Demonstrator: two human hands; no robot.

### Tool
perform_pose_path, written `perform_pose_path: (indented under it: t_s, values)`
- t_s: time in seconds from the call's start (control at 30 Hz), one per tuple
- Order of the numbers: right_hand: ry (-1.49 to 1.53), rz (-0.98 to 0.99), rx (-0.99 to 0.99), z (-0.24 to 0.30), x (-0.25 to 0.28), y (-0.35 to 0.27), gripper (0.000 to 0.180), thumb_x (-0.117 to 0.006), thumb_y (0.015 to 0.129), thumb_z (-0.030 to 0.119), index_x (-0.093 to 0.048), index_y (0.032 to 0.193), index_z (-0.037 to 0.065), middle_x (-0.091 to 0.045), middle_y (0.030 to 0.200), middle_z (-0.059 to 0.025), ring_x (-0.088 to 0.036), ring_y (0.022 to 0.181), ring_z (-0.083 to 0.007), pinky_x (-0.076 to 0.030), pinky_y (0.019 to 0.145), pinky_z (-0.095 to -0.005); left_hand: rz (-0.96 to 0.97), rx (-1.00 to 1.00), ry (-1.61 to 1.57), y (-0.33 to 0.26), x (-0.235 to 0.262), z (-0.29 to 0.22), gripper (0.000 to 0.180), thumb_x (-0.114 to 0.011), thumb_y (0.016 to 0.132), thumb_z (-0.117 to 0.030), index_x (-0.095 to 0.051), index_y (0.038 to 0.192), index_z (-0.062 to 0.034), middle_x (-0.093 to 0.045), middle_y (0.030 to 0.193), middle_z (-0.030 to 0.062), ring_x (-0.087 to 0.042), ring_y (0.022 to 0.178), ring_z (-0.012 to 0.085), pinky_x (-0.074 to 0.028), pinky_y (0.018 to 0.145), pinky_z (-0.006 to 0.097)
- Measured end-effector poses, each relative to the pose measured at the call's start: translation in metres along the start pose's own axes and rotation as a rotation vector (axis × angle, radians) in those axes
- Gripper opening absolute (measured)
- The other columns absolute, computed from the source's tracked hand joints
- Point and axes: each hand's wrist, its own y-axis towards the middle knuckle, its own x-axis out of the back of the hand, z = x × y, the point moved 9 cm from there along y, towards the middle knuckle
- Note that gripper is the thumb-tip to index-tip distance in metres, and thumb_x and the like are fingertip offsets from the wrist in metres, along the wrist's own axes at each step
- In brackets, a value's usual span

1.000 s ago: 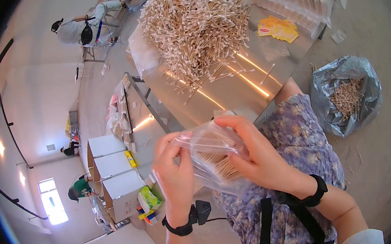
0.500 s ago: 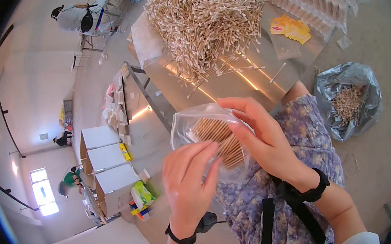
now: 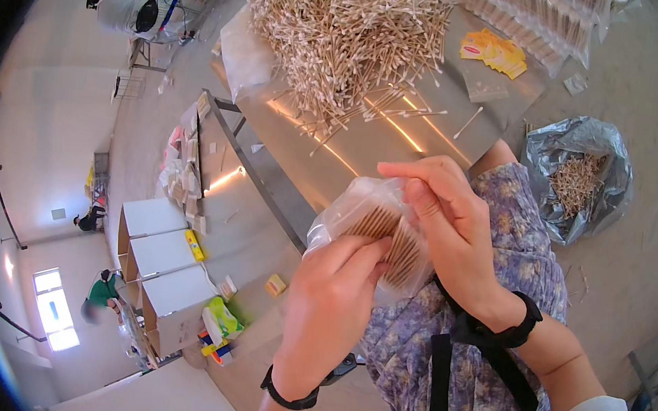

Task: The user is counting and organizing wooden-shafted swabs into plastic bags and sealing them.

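Above my lap I hold a transparent plastic bag (image 3: 342, 212) packed with cotton swabs (image 3: 376, 222), their wooden sticks lying side by side in bundles. My left hand (image 3: 332, 299) is closed on the bag's near side, its fingertips pressed over the sticks. At the upper right edge of the bag, my right hand (image 3: 455, 234) is closed on the plastic, thumb against bent fingers. Beyond both hands, a large heap of loose cotton swabs (image 3: 348, 37) covers much of the metal table (image 3: 302, 158).
Yellow cards (image 3: 494, 52) and filled bags (image 3: 541, 15) lie at the table's far right. A grey bag-lined bin (image 3: 621, 170) with loose swabs stands on the floor at right. White boxes (image 3: 157, 251) stand at left. Other people (image 3: 144, 10) are farther off.
My left fingers have moved up and right over the sticks, and the bag has shifted slightly right. My right hand has changed its hold at the bag's edge. The whole view has turned slightly.
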Motion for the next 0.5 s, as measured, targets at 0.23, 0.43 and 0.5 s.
perform_pose_path:
  t_s: [0.23, 0.43, 0.5]
  values:
    - [0.02, 0.025, 0.101, 0.009, -0.007, -0.001, 0.023, -0.052, 0.097, 0.0, -0.067, 0.114, 0.002, -0.055, 0.095, -0.0061, -0.054, 0.085, -0.0146, -0.042, 0.073, -0.0244, -0.064, 0.012, 0.053, -0.004, 0.001, 0.003, 0.017, -0.067, 0.081, 0.0, -0.071, 0.097, -0.0028, -0.068, 0.095, 0.0098, -0.063, 0.086, 0.0307, -0.048, 0.082, 0.038]
    - [-0.064, 0.136, 0.192, 0.02, -0.009, -0.004, 0.028, -0.056, 0.095, 0.0, -0.063, 0.122, 0.0, -0.057, 0.106, -0.0067, -0.054, 0.094, -0.0137, -0.042, 0.082, -0.0241, -0.006, 0.228, -0.037, -0.004, 0.0, 0.032, 0.019, -0.07, 0.081, -0.004, -0.063, 0.098, -0.0009, -0.065, 0.092, 0.0124, -0.063, 0.087, 0.0282, -0.048, 0.081, 0.036]
    - [-0.029, 0.189, 0.115, 0.016, -0.01, -0.008, 0.037, -0.061, 0.093, 0.005, -0.057, 0.13, 0.001, -0.059, 0.114, -0.0099, -0.057, 0.101, -0.0183, -0.044, 0.087, -0.028, 0.024, 0.245, -0.132, -0.001, -0.003, 0.037, 0.022, -0.07, 0.082, -0.005, -0.062, 0.102, -0.0011, -0.065, 0.091, 0.0132, -0.062, 0.086, 0.0269, -0.048, 0.081, 0.036]
